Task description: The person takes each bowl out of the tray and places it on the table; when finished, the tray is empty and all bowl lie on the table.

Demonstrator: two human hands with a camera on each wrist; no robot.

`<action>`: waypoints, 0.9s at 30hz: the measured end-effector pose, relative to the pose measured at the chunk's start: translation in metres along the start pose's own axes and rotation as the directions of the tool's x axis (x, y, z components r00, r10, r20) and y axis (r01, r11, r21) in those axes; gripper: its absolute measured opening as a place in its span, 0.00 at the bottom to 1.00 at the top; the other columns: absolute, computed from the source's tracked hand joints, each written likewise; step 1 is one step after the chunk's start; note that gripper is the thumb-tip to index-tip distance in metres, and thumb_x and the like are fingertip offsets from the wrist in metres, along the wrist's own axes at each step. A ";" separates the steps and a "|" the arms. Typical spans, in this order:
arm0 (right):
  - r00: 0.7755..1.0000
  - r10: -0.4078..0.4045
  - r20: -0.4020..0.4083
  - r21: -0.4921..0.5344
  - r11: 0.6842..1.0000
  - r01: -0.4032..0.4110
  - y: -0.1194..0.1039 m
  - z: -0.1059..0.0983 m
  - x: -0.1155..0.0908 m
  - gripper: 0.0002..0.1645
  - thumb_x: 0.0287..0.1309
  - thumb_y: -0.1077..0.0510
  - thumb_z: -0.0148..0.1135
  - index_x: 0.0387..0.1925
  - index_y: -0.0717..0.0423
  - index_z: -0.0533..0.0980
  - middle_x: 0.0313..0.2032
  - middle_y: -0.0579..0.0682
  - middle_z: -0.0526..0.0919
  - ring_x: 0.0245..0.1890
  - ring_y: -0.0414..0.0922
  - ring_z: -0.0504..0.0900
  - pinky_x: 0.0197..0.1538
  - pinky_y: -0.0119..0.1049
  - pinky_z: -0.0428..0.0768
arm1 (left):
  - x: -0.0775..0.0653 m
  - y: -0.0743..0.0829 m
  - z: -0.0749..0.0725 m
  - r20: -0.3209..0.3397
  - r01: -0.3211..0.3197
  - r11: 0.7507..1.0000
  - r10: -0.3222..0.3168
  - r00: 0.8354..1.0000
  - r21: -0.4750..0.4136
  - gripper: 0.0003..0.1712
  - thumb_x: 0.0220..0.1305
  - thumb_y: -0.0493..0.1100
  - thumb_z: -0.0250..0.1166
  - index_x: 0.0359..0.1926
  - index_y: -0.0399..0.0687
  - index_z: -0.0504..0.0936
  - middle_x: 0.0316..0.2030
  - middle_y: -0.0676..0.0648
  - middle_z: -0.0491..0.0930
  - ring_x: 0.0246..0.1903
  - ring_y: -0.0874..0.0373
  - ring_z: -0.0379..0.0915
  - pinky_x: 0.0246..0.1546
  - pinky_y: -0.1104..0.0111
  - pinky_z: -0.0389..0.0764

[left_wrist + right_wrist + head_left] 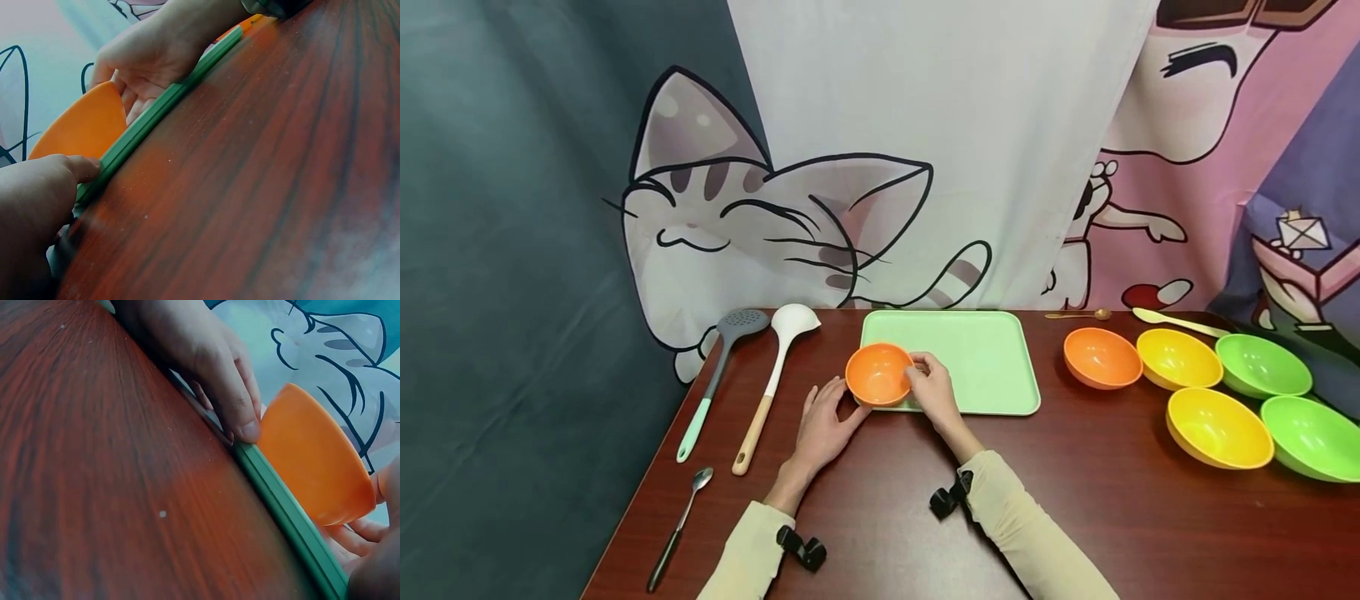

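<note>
In the head view, an orange bowl point(880, 375) is over the near left corner of a light green tray point(985, 367). My right hand point(932, 390) pinches the bowl's right rim, thumb on the rim and fingers along the outer wall. On the opposite side, my left hand point(826, 425) has its fingers loosely extended beside the bowl and its thumb close to the wall. In the right wrist view, the left thumb reaches the tray corner beside the bowl point(312, 456), and fingers of the right hand point(378, 540) are low against the bowl.
On the left lie a slotted turner point(730, 346), a white ladle point(786, 342) and a spoon point(681, 525). At right stand another orange bowl point(1102, 358), yellow bowls point(1219, 427) and green bowls point(1311, 437). Behind them lie a small golden spoon point(1082, 315) and a yellow knife point(1176, 322).
</note>
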State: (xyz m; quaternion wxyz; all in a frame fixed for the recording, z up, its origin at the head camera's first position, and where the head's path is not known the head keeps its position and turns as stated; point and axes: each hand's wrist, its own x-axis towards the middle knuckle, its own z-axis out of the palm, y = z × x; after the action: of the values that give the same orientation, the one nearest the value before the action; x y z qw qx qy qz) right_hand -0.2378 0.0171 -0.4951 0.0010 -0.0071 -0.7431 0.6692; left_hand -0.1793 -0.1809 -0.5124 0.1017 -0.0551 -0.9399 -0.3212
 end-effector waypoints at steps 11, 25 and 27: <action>0.997 -0.045 -0.060 0.008 0.999 0.046 0.003 0.000 -0.002 0.15 0.61 0.61 0.54 0.47 0.57 0.80 0.42 0.56 0.84 0.34 0.43 0.80 0.34 0.30 0.78 | 0.000 0.001 0.000 -0.014 -0.002 1.000 0.002 1.000 0.000 0.37 0.64 0.62 0.66 0.66 0.46 0.75 0.64 0.46 0.77 0.71 0.49 0.63 0.75 0.45 0.49; 0.992 -0.093 -0.083 0.077 0.992 0.100 0.001 -0.004 -0.008 0.12 0.65 0.65 0.54 0.44 0.63 0.82 0.40 0.61 0.85 0.35 0.41 0.79 0.37 0.28 0.78 | 0.000 0.000 0.000 -0.015 -0.016 1.000 0.016 1.000 -0.017 0.33 0.65 0.61 0.66 0.65 0.50 0.76 0.64 0.48 0.77 0.72 0.50 0.62 0.76 0.46 0.49; 0.992 -0.105 -0.071 0.086 0.990 0.111 -0.005 -0.005 -0.014 0.12 0.64 0.67 0.54 0.43 0.65 0.82 0.39 0.61 0.85 0.34 0.41 0.79 0.36 0.27 0.79 | 0.000 0.000 0.001 -0.021 -0.029 0.999 0.029 0.999 -0.017 0.33 0.64 0.59 0.67 0.65 0.50 0.76 0.63 0.48 0.77 0.72 0.50 0.63 0.75 0.45 0.50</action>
State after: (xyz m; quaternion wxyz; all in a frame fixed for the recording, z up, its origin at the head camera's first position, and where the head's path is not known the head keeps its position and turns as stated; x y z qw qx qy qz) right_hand -0.2238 0.0216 -0.4896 0.0623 0.0113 -0.7112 0.7001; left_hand -0.1791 -0.1807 -0.5131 0.1157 -0.0662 -0.9351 -0.3285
